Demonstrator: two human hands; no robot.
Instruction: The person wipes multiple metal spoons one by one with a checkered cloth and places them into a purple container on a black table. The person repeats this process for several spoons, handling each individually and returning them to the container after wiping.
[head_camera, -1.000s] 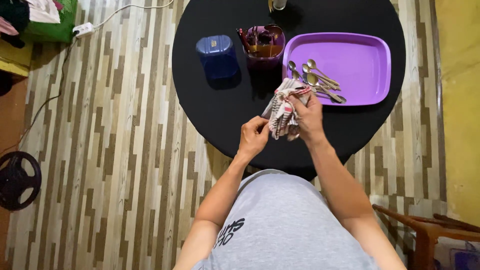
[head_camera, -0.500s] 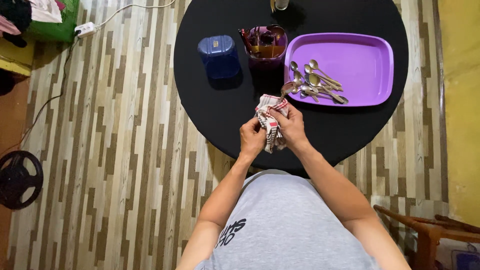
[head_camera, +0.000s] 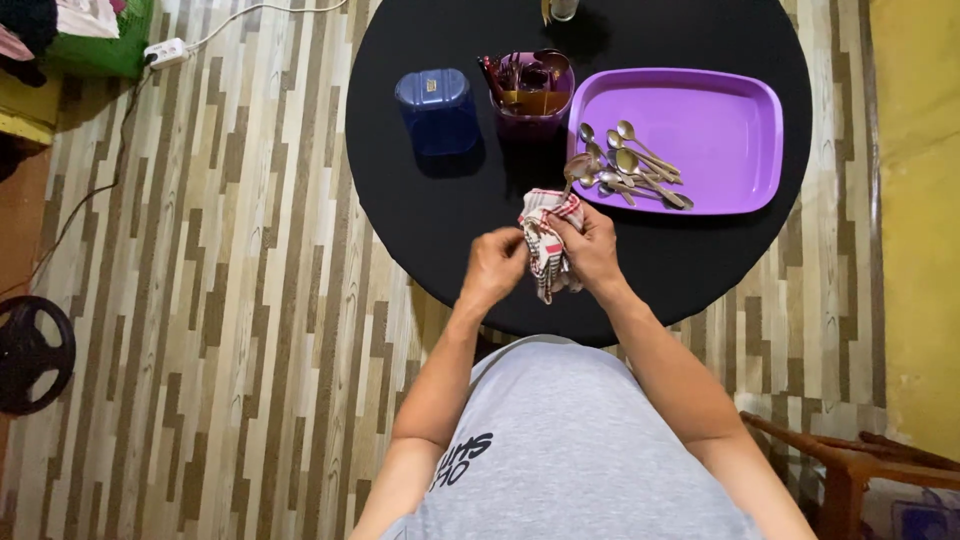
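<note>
My right hand (head_camera: 592, 252) grips a red-and-white checked cloth (head_camera: 546, 232) over the near part of the round black table (head_camera: 440, 215). A metal spoon (head_camera: 577, 167) sticks up out of the cloth, bowl end showing, its handle hidden in the folds. My left hand (head_camera: 497, 266) is closed on the cloth's left side, touching it. Just beyond the hands lies a purple tray (head_camera: 715, 115) with several spoons (head_camera: 640, 165) in its left end.
A purple cup (head_camera: 530, 98) full of cutlery and a blue lidded container (head_camera: 435, 105) stand on the table's far left. A wooden chair (head_camera: 850, 465) is at the lower right. A black wheel-like object (head_camera: 30, 352) and a power strip (head_camera: 166, 49) lie on the striped floor.
My right hand drew the cloth back from the tray toward me, and a spoon now pokes out of it. My left hand closed in on the cloth.
</note>
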